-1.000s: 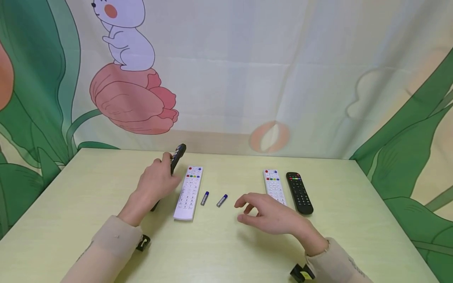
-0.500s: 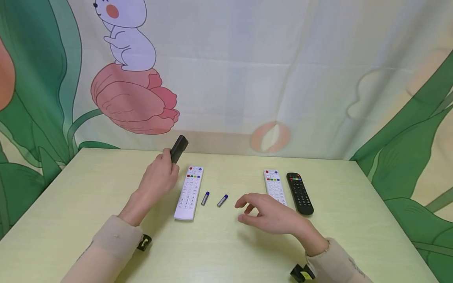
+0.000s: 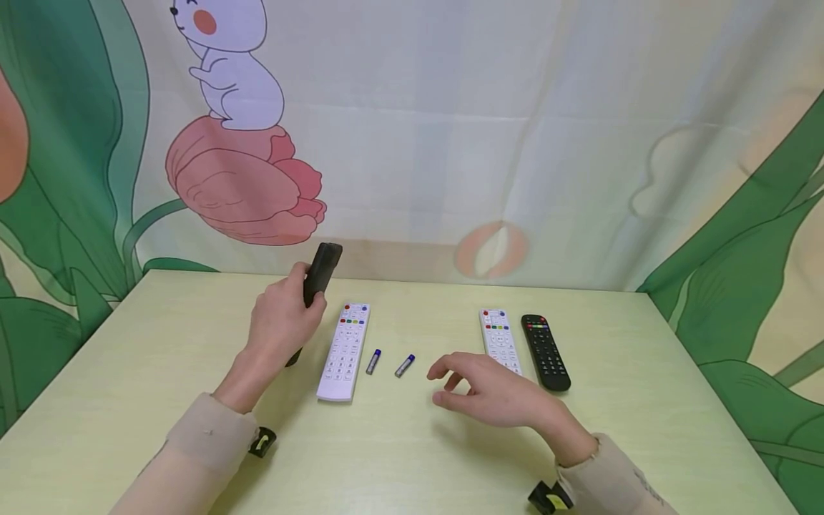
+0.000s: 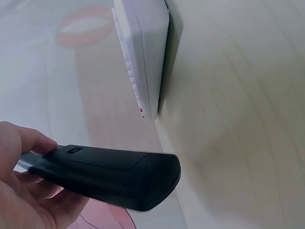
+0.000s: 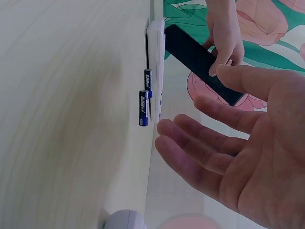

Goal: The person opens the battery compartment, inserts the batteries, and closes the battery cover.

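Observation:
My left hand (image 3: 280,322) grips a black remote control (image 3: 322,273) around its middle, raised above the table and tilted. The smooth back with the battery cover outline faces the camera in the left wrist view, thumb on one edge and fingers on the other. A white remote control (image 3: 344,350) lies buttons up just right of that hand. Two small blue and silver batteries, one (image 3: 373,361) beside the white remote and another (image 3: 405,365) farther right, lie apart. My right hand (image 3: 492,390) hovers with loosely bent fingers, holding nothing, and partly hides a second white remote (image 3: 498,337).
A second black remote (image 3: 546,352) lies buttons up at the right, beside the second white one. All rest on a pale wooden table (image 3: 399,458). Behind its far edge hangs a printed curtain (image 3: 412,143).
The black remote in my left hand has rolled over, from showing its edge and some buttons to showing its back, and its far end has risen slightly. My right hand stays put.

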The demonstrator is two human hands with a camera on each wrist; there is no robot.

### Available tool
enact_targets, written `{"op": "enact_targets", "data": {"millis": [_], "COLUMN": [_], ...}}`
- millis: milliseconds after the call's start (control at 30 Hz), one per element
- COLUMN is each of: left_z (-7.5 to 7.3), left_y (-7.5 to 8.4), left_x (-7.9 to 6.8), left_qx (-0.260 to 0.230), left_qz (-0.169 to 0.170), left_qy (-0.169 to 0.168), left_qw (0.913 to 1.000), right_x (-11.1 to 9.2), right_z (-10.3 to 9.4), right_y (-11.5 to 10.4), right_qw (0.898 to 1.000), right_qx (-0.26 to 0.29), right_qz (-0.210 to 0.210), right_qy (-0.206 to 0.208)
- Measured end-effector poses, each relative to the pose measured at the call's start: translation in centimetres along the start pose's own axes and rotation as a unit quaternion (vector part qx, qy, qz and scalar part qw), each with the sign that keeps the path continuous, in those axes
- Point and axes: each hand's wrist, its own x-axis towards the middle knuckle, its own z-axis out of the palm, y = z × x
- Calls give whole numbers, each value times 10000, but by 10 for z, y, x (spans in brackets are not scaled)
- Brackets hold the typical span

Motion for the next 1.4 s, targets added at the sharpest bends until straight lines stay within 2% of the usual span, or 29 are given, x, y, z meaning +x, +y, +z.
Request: {"op": "enact_targets", "data": {"millis": [233, 467, 800, 1400], "left_z": [-3, -6, -12, -21], "left_y": [2, 2, 9, 24], "left_x": [2, 2, 2, 1], "left_qx": [-229, -501, -848, -1340], "left_qz": [-59, -256, -473, -357], "left_qy": [41, 101, -62, -29], "left_qw": [9997, 9984, 9953, 9903], "right_x": [0, 0, 1, 2], "right_z": [1, 1, 1, -1], "right_y": [1, 1, 1, -1], "right_qw": [10000, 10000, 10000, 10000], "right_qx": [-29, -3, -36, -2], "right_qz": [-14, -24, -18, -59], "right_qy": [6, 8, -3, -57]}}
